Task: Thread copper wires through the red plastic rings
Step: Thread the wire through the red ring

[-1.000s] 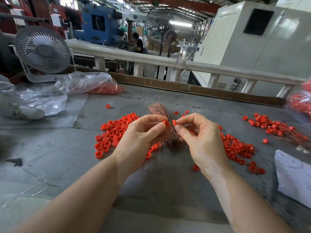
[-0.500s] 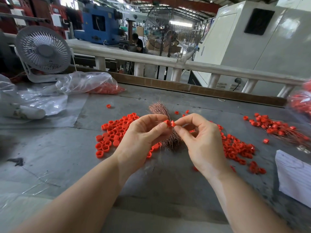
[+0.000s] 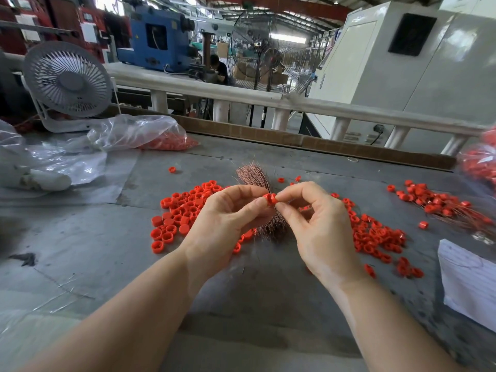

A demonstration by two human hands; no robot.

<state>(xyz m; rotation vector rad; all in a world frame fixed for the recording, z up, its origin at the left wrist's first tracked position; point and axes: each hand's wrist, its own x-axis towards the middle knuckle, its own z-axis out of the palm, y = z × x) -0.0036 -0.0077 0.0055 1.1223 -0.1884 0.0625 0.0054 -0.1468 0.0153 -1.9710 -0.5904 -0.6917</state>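
Between the two hands there is one red ring [image 3: 270, 198], held above the table. The left hand [image 3: 228, 224] pinches it with thumb and forefinger from the left side, and the right hand [image 3: 319, 226] pinches at its right edge with thumb and forefinger; whether a wire is between those fingers I cannot tell. Directly behind and under the hands lies a bundle of copper wires [image 3: 257, 178], spread like a brush on the grey table [image 3: 80, 237]. A pile of loose red rings [image 3: 182, 210] lies on the left of the bundle, and another pile [image 3: 375, 237] on the right. Far right, rings already on wires [image 3: 440, 202] lie together, near a white paper [image 3: 469, 280]. Behind on the left are a plastic bag with red rings [image 3: 150, 134] and a grey fan [image 3: 67, 81].
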